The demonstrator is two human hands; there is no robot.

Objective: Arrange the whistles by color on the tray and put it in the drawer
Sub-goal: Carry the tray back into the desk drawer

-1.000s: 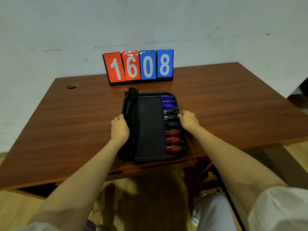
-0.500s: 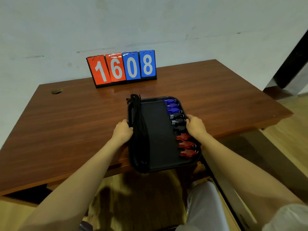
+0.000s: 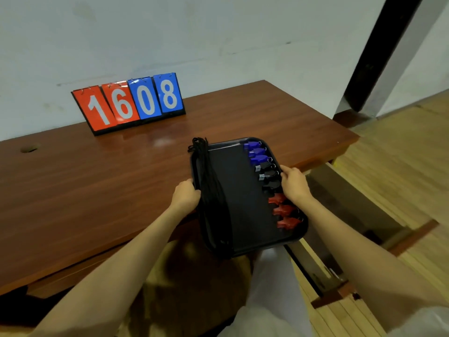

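A black tray (image 3: pixel 240 205) is held off the desk's front edge, half over the floor. My left hand (image 3: pixel 185 197) grips its left rim and my right hand (image 3: pixel 295 184) grips its right rim. Along the right side lie three blue whistles (image 3: pixel 256 153), then black whistles (image 3: pixel 268 176), then three red whistles (image 3: pixel 285 212), in one column. A bundle of black lanyards (image 3: pixel 211 190) lies along the tray's left side. An open wooden drawer (image 3: pixel 349 215) sticks out under the desk to the right of the tray.
The brown wooden desk (image 3: pixel 97 181) carries a flip scoreboard (image 3: pixel 130 103) reading 1608 at its back. A cable hole (image 3: pixel 30 149) is at the far left. The white wall is behind, a dark door frame (image 3: pixel 379 49) at the right, wooden floor below.
The tray has come off the desk toward me and to the right, in both hands. My head has turned right, and the open drawer has come into view.
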